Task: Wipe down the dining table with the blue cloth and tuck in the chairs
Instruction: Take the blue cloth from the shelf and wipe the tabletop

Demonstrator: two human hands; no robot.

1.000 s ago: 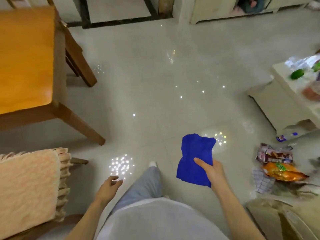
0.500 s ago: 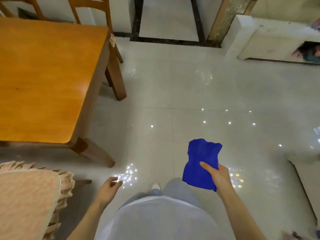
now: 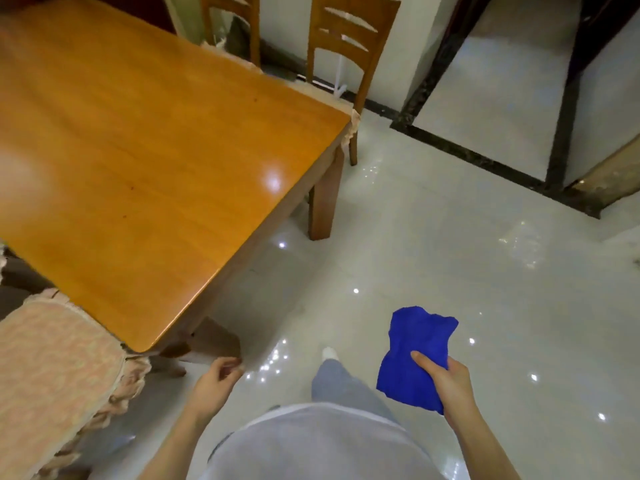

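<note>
The orange wooden dining table (image 3: 145,157) fills the upper left, its near corner just above my left hand. My right hand (image 3: 446,379) grips a crumpled blue cloth (image 3: 414,355) at lower right, over the floor and away from the table. My left hand (image 3: 214,382) hangs with loosely curled fingers and holds nothing, just below the table's near leg. A chair with a pink fringed cushion (image 3: 52,368) stands at the lower left beside the table corner. Two wooden chairs (image 3: 349,39) stand at the table's far side.
Glossy white tiled floor (image 3: 433,244) stretches to the right of the table. A dark tile border (image 3: 485,157) and a doorway lie at the upper right. My own leg and foot (image 3: 329,355) show between my hands.
The view has swung left and up: the table now fills far more of the frame and the snack packets at right are gone. My right hand still holds the cloth.
</note>
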